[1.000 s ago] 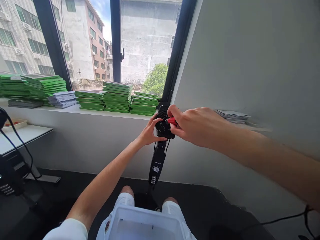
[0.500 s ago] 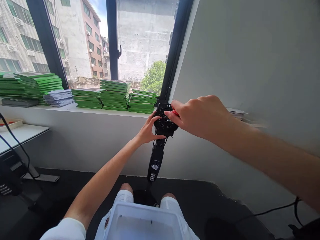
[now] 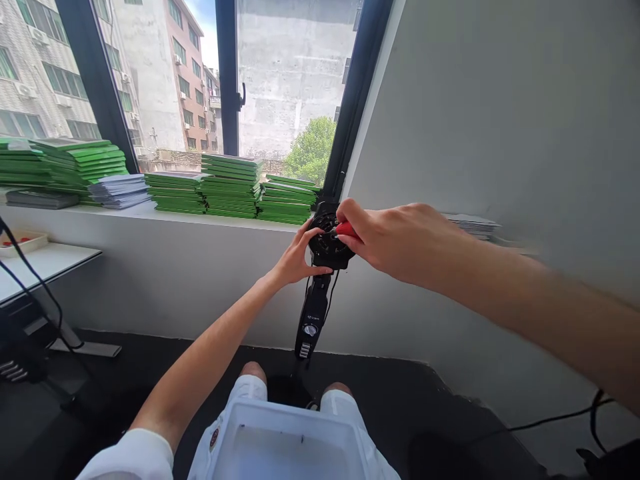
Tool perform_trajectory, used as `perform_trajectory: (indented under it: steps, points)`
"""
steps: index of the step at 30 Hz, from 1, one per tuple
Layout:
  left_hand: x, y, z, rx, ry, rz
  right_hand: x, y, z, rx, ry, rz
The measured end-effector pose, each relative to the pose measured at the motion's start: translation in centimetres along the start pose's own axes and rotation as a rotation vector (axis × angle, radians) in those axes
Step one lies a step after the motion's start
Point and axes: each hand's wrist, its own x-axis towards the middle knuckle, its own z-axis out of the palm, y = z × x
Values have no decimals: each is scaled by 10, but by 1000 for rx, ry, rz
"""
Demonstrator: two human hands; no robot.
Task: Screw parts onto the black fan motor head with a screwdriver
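Note:
A black pedestal fan's motor housing [image 3: 327,257], round and without blades or guard, stands upright in front of me on its post. My left hand [image 3: 295,260] grips the housing from the left side, thumb under its lower edge and fingers along the upper left. My right hand [image 3: 385,233] is closed around a red-handled screwdriver [image 3: 347,230], whose tip points left at the middle of the housing. Whether the tip touches a screw is too small to tell. Below the housing, the black control panel [image 3: 309,320] carries a silver knob and several buttons.
A white plastic tray [image 3: 295,410] lies across my lap. Stacks of green booklets [image 3: 230,190] line the windowsill [image 3: 125,217]. Papers [image 3: 473,225] sit behind my right forearm. At the left stands a white table [image 3: 60,263] with cables in front; another cable [image 3: 545,420] lies at lower right.
The right hand has turned slightly, showing more of the red handle. The left hand keeps its hold on the fan housing. The camera view has shifted slightly.

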Motion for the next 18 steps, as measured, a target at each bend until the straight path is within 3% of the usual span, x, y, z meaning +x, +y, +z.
perform_trajectory:
  steps: [4, 8, 15, 18]
  points:
    - [0, 0, 2, -5, -7, -5, -3, -7, 1, -152, 109, 152]
    - [0, 3, 3, -26, -5, 15, -2, -12, -4, -133, 143, 205]
    - [-1, 5, -2, 8, -10, 1, -3, -3, 4, 184, 36, 81]
    - [-2, 6, -1, -2, 1, 10, -6, -7, 7, 106, 103, 100]
